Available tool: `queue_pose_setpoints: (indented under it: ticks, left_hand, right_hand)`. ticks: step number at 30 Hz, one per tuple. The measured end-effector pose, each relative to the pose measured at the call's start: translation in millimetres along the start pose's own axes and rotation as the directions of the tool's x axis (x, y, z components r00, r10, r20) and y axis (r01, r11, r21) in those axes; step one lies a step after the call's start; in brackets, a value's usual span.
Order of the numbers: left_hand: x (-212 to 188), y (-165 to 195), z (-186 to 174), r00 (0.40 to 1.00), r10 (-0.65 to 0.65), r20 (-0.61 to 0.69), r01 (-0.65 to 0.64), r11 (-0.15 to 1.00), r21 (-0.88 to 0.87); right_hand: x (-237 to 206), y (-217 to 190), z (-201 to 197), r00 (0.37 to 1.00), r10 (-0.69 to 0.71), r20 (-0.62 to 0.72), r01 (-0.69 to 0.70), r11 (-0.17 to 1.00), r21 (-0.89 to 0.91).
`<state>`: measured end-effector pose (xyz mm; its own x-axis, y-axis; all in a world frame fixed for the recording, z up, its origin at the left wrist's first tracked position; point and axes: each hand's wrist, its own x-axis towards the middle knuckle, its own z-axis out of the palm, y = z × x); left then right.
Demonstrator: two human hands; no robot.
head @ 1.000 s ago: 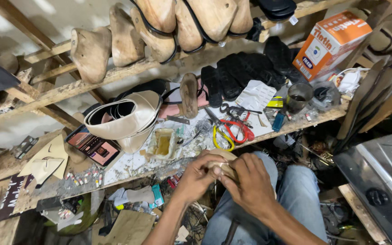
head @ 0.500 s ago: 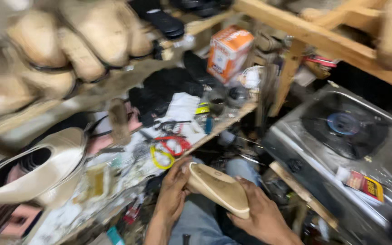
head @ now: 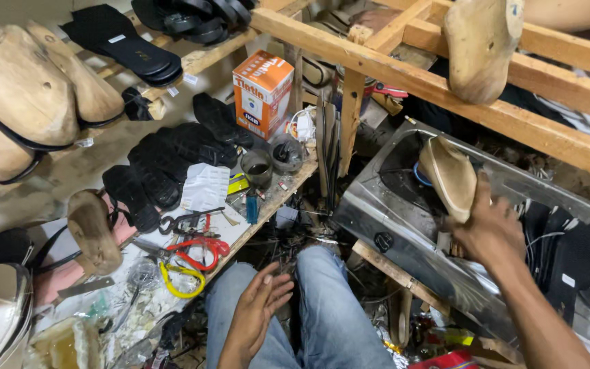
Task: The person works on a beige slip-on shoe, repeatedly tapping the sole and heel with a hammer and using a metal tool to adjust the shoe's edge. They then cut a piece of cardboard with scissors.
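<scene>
Now the right hand (head: 489, 229) grasps a tan curved shoe sole (head: 449, 175) over the steel gas stove (head: 404, 205); beside it, the left hand (head: 257, 307) hangs with fingers released.

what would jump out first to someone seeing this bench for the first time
Most striking is the right hand holding a tan shoe sole over the metal gas stove at right. The left hand hangs open and empty above the person's jeans. At far left, big wooden shoe lasts crowd the shelf.
</scene>
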<state>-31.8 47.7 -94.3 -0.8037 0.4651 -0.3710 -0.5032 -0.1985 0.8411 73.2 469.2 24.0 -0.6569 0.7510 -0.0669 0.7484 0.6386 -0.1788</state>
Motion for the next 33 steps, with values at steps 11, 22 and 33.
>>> queue_pose_setpoints:
  ticks: [11, 22, 33]
  left_hand:
    - [0, 8, 6, 0.999, 0.008, -0.040, -0.002, 0.990, 0.142]
    - [3, -2, 9, 0.998, 0.053, -0.027, -0.046, 0.974, 0.222]
    - [-7, 8, 39, 0.989, 0.111, 0.101, -0.144, 0.890, 0.432]
  right_hand:
    - [28, -17, -13, 0.986, -0.088, -0.142, 0.090, 0.996, 0.006]
    - [55, -11, 4, 0.981, -0.092, -0.172, 0.105, 0.992, 0.069]
    - [-3, -13, 26, 0.926, -0.338, -0.169, 0.341, 0.555, 0.759]
